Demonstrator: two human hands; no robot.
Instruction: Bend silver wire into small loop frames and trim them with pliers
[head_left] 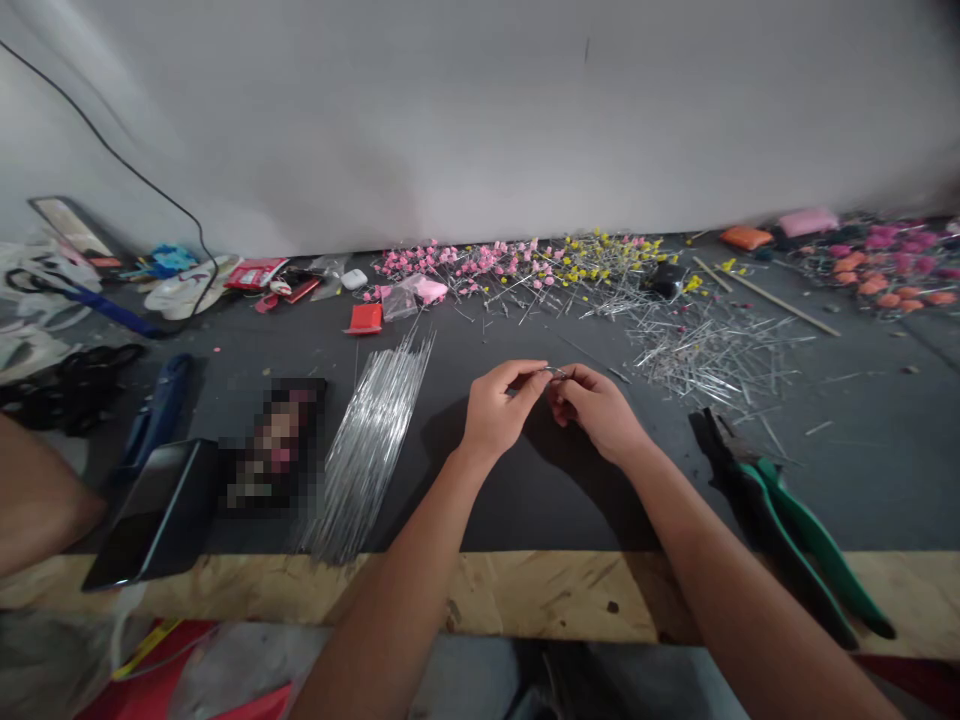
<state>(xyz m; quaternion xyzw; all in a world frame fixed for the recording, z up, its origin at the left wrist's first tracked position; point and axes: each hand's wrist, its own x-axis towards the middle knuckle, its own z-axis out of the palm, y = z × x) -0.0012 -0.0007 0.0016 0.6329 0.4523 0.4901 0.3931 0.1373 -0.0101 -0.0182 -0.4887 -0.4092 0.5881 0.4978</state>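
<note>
My left hand (504, 400) and my right hand (596, 405) meet above the middle of the dark table. Both are closed in a pinch, fingertips nearly touching, on a thin piece of wire (553, 371). Most of the wire is hidden by the fingers. To the left of my hands lies a bundle of long, straight silvery wires (371, 440). On the right is a loose heap of short wires (712, 350). Pliers with green handles (795, 530) rest nearer the table's front edge, beyond my right forearm.
Wires tipped with pink pieces (465, 265) and yellow pieces (600, 258) lie along the wall. Orange and magenta pieces (885, 265) sit far right. A phone (154, 515) and blue-handled tool (157, 410) are at left, near another person's arm (41, 490).
</note>
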